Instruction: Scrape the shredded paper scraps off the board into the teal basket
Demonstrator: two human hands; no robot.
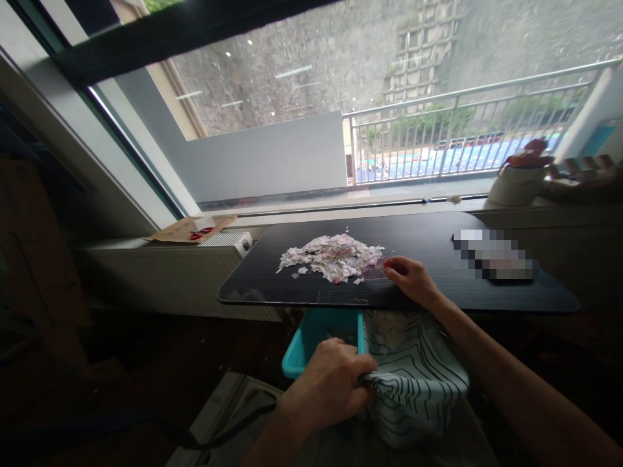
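A heap of torn paper scraps (335, 254), white and pale pink, lies on the dark tabletop (272, 285). My right hand (411, 277) is at the heap's right side, low over the table, with thumb and fingers pinched together. Something small and reddish shows at its fingertips, too small to name. Below the table edge my left hand (335, 376) grips the gathered edge of a pale cloth (423, 370) with black wavy lines. Scraps lie in the cloth's hollow. Beside it, a turquoise basin (296, 350) is partly hidden behind my left hand.
At the table's right lies a blurred-out object (494, 256). Red-handled scissors (201, 233) rest on brown paper (170, 230) above a radiator (228, 242) at left. A pale pot (518, 181) stands on the sill at right. A large window spans the back.
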